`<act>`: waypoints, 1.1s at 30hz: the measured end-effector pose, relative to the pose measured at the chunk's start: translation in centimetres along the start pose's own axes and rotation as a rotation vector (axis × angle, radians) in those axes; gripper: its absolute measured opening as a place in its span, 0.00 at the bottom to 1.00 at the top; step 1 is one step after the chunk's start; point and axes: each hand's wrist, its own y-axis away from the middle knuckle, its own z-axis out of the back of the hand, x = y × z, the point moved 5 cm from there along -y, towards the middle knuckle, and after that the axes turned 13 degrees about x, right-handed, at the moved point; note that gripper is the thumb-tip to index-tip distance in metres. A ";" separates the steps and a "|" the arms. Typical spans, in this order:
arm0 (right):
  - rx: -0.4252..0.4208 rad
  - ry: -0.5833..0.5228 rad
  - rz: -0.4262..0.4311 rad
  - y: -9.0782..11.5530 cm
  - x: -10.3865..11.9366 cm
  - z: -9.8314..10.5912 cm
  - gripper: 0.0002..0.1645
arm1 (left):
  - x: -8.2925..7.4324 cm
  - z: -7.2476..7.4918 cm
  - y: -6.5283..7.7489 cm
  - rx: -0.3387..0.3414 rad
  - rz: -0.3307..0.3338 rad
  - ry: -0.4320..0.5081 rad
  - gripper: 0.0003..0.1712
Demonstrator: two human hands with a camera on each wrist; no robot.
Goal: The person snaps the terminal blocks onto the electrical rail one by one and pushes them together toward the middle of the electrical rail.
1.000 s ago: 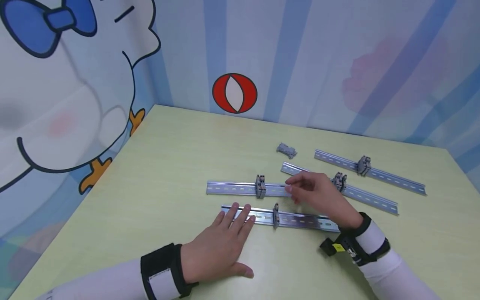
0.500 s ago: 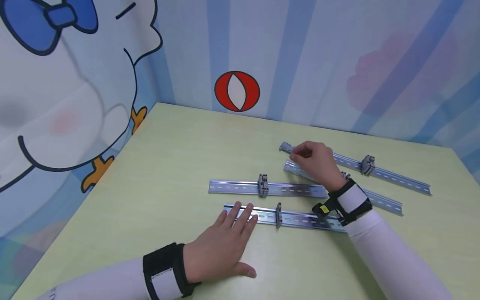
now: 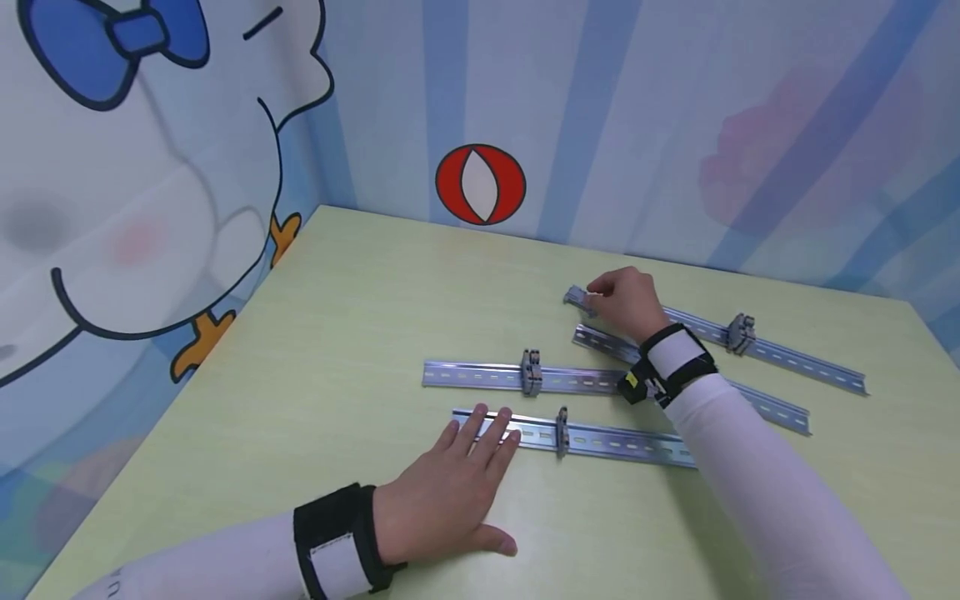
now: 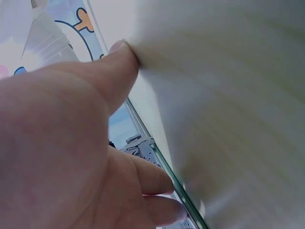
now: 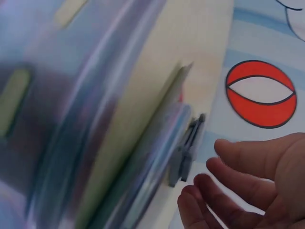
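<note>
My left hand point(image 3: 450, 496) lies flat with straight fingers over the left end of the nearest slotted metal DIN rail point(image 3: 630, 443). One thin grey terminal block point(image 3: 562, 431) stands on that rail, right of my fingertips. At the back, my right hand point(image 3: 628, 302) is beside a loose grey terminal block point(image 3: 576, 295) lying on the table. The right wrist view shows the fingers loosely bent, with a gap between them and the terminal block point(image 5: 185, 152). In the left wrist view, the left fingers point(image 4: 159, 210) touch the rail's edge.
A second rail point(image 3: 465, 375) carries grey terminal blocks point(image 3: 531, 372). A third rail point(image 3: 772, 408) lies partly hidden under the right wrist. The farthest rail point(image 3: 810, 364) also bears terminal blocks point(image 3: 741, 333). A patterned wall point(image 3: 375, 108) rises behind the table point(image 3: 300, 400).
My right hand has moved from above the second rail back to the loose terminal block, and its forearm now covers the middle of the third rail. The left hand stays on the nearest rail.
</note>
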 end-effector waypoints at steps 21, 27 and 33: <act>0.000 0.029 -0.005 -1.0 0.0 0.3 0.20 | 0.1 -0.2 -0.2 -0.008 0.005 -0.016 0.60; 0.010 0.028 0.047 -0.7 0.3 0.6 0.19 | 0.0 -0.2 -0.3 -0.006 0.004 -0.015 0.60; 0.031 0.067 0.089 0.4 1.2 0.7 0.22 | -0.1 0.0 -0.1 -0.007 0.005 -0.005 0.59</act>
